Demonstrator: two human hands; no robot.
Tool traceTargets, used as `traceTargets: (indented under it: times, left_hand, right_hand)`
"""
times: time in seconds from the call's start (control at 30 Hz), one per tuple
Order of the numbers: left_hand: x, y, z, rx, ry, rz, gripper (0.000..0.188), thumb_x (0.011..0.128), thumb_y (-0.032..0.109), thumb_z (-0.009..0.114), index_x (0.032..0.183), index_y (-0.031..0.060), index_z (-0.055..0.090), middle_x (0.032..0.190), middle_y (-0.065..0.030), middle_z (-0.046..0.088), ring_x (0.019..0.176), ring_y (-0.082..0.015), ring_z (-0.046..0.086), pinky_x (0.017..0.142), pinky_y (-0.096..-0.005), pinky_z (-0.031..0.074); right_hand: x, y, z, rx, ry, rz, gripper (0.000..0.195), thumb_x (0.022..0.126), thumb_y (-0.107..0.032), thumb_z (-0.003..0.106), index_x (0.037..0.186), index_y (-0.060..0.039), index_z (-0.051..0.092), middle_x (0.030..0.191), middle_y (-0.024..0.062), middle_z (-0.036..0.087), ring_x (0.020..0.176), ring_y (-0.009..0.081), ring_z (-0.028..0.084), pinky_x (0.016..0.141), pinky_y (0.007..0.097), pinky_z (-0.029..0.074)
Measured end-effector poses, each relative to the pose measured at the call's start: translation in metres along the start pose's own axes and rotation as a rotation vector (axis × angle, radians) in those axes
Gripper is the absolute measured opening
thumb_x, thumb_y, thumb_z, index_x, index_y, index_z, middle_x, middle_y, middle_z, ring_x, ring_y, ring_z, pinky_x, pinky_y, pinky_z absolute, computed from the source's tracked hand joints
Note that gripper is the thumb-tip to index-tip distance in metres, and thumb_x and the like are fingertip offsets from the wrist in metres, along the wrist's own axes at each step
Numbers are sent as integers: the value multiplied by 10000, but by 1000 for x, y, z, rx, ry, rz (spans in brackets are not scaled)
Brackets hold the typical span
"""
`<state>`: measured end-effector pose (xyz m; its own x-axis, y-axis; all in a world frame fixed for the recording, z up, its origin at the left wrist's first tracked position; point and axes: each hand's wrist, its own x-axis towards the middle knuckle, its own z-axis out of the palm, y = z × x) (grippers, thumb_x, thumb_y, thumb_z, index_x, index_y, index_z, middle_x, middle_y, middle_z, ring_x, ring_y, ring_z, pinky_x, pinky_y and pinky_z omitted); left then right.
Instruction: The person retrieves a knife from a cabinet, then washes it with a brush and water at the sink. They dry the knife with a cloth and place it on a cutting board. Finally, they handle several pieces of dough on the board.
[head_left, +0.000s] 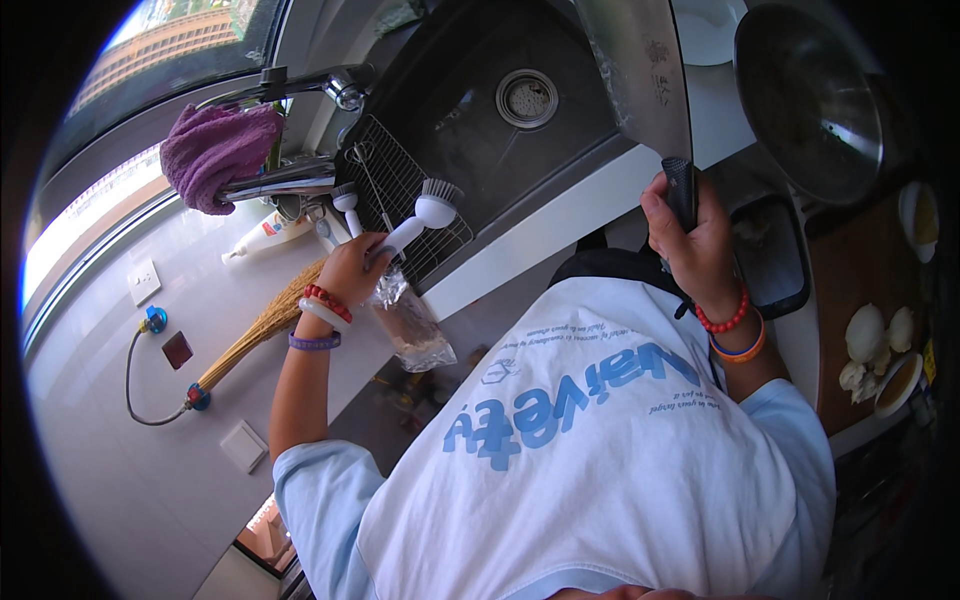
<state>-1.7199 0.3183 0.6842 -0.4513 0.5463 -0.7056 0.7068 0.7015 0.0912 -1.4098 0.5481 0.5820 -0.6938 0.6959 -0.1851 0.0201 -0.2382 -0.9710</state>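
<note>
My left hand (356, 270) grips a white-handled scrub brush (435, 205), its grey bristles up, over the sink's left end. My right hand (697, 244) is closed on the dark textured handle of a cleaver (649, 71). The wide blade points away from me, over the right part of the dark sink (480, 142), and bears writing. Below the brush lies a wire rack (390, 172) in the sink. A smaller brush (346, 201) stands beside it, left of the one I hold. Brush and blade are well apart.
A chrome faucet (346, 90) and a purple cloth (225, 150) are at the back left. Near my left wrist are a straw whisk (262, 326) and a clear plastic bag (416, 330). On the right are a metal bowl (810, 105), a black-rimmed tray (772, 255) and a wooden board (840, 277) with pale food.
</note>
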Motion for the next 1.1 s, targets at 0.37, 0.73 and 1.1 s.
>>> traceTargets:
  times: [0.37,0.73,1.1]
  left_hand:
    - [-1,-4,17,26,56,-43,230,862,168,579,1072,73,589,877,-180,647,790,-359,625,687,-425,490]
    - [2,-24,18,-110,-12,-33,315,837,92,536,1151,64,545,963,-195,638,861,-360,624,747,-412,495]
    - [-2,-31,28,-169,16,-70,293,837,104,538,1124,48,566,885,-186,645,807,-337,627,712,-400,488]
  right_hand:
    - [2,0,1,15,-7,10,188,878,-212,636,873,-49,543,706,2,540,590,63,482,546,203,392]
    - [9,-1,2,21,-6,14,174,878,-196,635,871,-48,543,709,-3,531,589,56,476,542,198,388]
    - [11,1,3,21,-18,29,168,878,-190,635,873,-50,542,702,-7,525,587,54,473,536,200,382]
